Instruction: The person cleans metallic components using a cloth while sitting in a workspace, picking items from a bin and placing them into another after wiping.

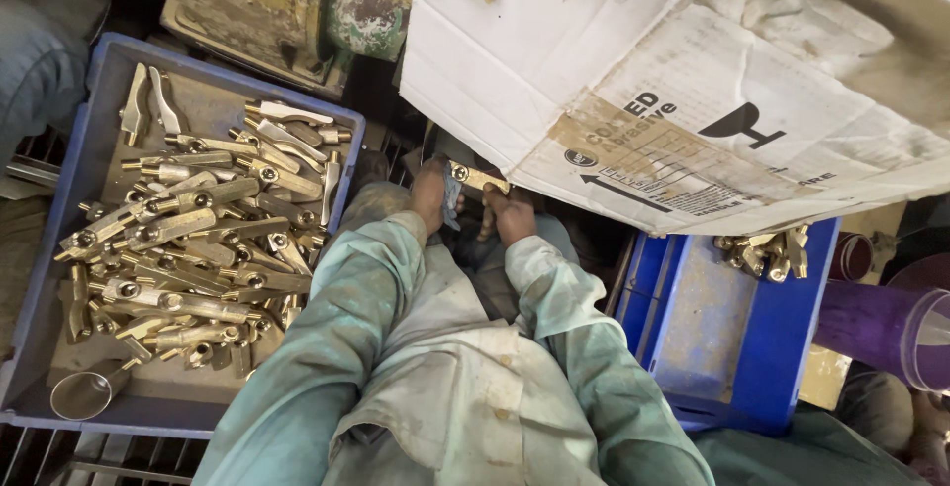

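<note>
- Brass lever-shaped fitting [479, 178] – a small cast piece of yellow metal – is held between both hands, out past the person's knees and just under the edge of the sheet of white printed cardboard [633, 80].
- Near: pale green dusty sleeves and lap fill the lower middle of the view.
- Left hand [431, 196] is closed about the near end of the fitting, with a scrap of blue-grey cloth or pad at the fingers; right hand [512, 213] grips from below, fingers curled shut on the same piece.
- Handling, as a judgement: solid brass should be stiff and heavy for its bulk, not fragile, perhaps slick with dust – the thick hub end looks the surer hold, the thin handle end likelier to twist.
- To the left, a blue plastic crate [79, 159] holds a loose heap of like brass fittings, with a small metal funnel in its near corner.
- To the right, a second blue crate [782, 347] holds only a few fittings in its far corner.
- Farthest: a rusty, paint-flaked machine housing [287, 1].
</note>
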